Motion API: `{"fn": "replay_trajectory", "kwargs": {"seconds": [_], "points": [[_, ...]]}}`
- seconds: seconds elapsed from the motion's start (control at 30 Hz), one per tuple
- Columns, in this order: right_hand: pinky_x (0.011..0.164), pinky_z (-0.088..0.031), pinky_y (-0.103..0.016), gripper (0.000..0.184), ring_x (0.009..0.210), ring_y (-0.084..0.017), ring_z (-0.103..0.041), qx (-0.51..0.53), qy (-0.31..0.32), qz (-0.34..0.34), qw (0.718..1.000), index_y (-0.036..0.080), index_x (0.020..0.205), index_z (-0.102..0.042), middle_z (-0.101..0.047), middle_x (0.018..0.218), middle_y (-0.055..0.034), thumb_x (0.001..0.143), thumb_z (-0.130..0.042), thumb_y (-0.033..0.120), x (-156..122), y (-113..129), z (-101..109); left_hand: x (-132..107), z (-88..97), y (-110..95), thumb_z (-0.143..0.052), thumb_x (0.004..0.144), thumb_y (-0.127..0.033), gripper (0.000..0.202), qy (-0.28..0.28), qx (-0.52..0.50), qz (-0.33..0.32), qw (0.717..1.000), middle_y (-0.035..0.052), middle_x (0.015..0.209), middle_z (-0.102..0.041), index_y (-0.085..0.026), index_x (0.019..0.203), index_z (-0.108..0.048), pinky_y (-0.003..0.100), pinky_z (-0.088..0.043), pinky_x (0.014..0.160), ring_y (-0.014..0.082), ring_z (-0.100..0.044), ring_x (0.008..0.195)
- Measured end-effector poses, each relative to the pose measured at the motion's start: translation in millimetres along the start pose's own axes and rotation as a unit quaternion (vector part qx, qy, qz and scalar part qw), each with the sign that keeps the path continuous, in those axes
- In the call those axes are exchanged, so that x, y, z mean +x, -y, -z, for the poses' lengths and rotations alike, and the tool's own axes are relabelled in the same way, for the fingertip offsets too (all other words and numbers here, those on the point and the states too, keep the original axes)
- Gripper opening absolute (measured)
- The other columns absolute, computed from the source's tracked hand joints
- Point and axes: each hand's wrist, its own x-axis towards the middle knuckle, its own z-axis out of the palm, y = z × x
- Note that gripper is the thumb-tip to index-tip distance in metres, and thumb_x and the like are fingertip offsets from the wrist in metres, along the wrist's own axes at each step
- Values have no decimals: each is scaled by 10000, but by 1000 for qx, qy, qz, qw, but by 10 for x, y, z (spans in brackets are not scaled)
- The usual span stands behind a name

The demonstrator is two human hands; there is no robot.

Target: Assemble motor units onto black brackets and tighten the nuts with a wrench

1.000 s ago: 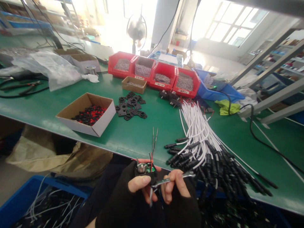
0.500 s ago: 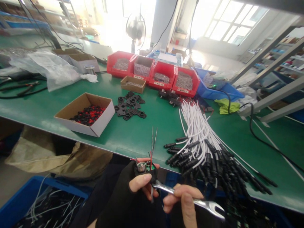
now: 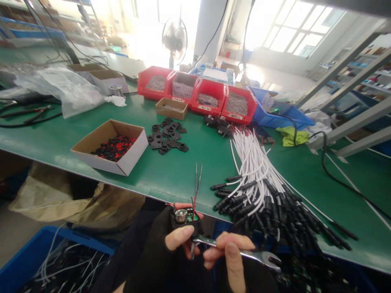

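Observation:
My left hand, in a black fingerless glove, is closed around a small black device housing. A round metal part, a bit of green circuit board and thin red and black wires show in its open top. In my right hand is a silver wrench, pinched between thumb and fingers. Its far end meets the housing's near right side by my left thumb; the exact contact is hidden. The open jaw points right. Thin tweezers stick up beyond the housing, their lower part hidden by my left hand.
On the green table are a carton of red and black parts, black plates and white cables with black connectors. Red bins line the back. Below left is a blue crate.
My right hand and the wrench have shifted left and slightly down at the grip, and the wrench's free end has swung left and up. The housing has tilted slightly.

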Motion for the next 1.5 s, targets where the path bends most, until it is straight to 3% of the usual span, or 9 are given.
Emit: {"fn": "replay_trajectory", "kwargs": {"seconds": [0.3,0.63,0.8,0.9,1.03,1.17,1.33,1.4,1.5], "points": [[472,-453,-249,342,446,-155,-540,105,33,-65,992,258,828,-686,-638,574,7,1043,-679,524,102,-133,17,-2,43,124,-712,808,-441,342,39,-26,-2,999,28,603,-683,-127,938,-743,232,-453,510,147,-585,497],[445,-422,-150,298,441,-103,-493,282,110,-174,937,224,831,-695,-610,582,23,1024,-728,450,233,-202,-46,12,33,112,-687,824,-440,322,50,-43,12,998,23,592,-669,-127,884,-737,227,-468,535,139,-584,514],[448,-398,-154,274,438,-105,-438,291,133,-163,933,224,845,-681,-593,574,15,1049,-676,407,240,-226,-1,2,92,40,-799,728,-356,399,33,-34,0,999,66,879,-779,-178,1063,-675,274,-544,517,189,-677,549],[480,-380,-130,289,452,-91,-352,339,141,-167,915,228,851,-678,-571,572,34,1069,-646,414,218,-193,-21,-26,97,55,-869,659,-267,503,33,14,-61,997,97,1069,-788,-212,1117,-669,317,-625,614,251,-760,703],[518,-395,-129,321,483,-110,-291,391,133,-160,897,215,819,-651,-485,530,61,1084,-643,396,196,-202,-48,-96,12,150,-845,660,-192,518,-53,99,-176,978,100,1145,-773,-234,1154,-694,334,-652,833,323,-748,1078],[514,-434,-194,348,457,-126,-307,343,145,-161,914,234,796,-599,-457,518,59,1065,-665,445,195,-260,16,-157,-69,177,-765,696,-208,514,-47,141,-227,962,64,1158,-769,-255,1194,-649,320,-643,879,272,-755,1069],[517,-493,-226,351,408,-125,-386,296,148,-162,930,236,814,-597,-547,514,43,1089,-610,454,174,-178,59,-161,-60,110,-820,684,-194,512,-53,116,-194,973,25,1143,-771,-296,1163,-667,296,-644,865,248,-755,1049],[504,-481,-171,325,437,-110,-464,298,151,-156,930,235,864,-631,-605,544,35,1119,-567,426,142,-95,37,-132,0,58,-839,661,-170,530,-6,80,-145,986,41,1133,-779,-270,1153,-669,307,-650,840,257,-767,1001],[564,-554,-182,263,529,-120,-614,277,148,-117,942,253,942,-664,-681,627,35,1128,-567,411,87,13,1,-73,114,-14,-844,669,-238,522,87,7,-40,995,85,1122,-791,-213,1154,-652,290,-633,646,216,-758,741]]}}
